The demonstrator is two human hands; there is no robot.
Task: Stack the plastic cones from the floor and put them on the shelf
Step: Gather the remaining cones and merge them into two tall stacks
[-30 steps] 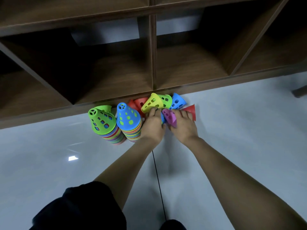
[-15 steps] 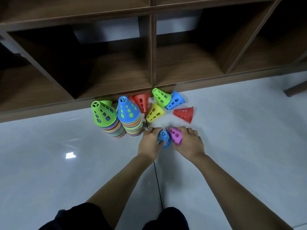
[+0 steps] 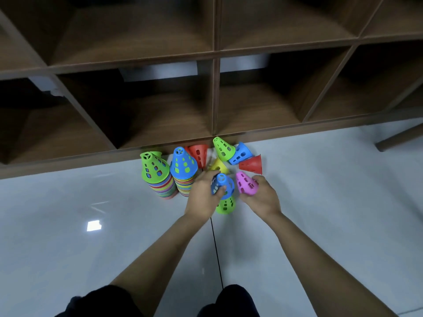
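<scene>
L fingers (image 3: 209,174) wrap blue cone (image 3: 225,183); R fingers (image 3: 259,178) grip pink cone (image 3: 246,185) beside.

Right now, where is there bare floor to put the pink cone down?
The white floor right of the red plastic cone is bare; so is the floor left of the green-topped cone stack. Loose plastic cones crowd the strip by the wooden shelf.
</scene>
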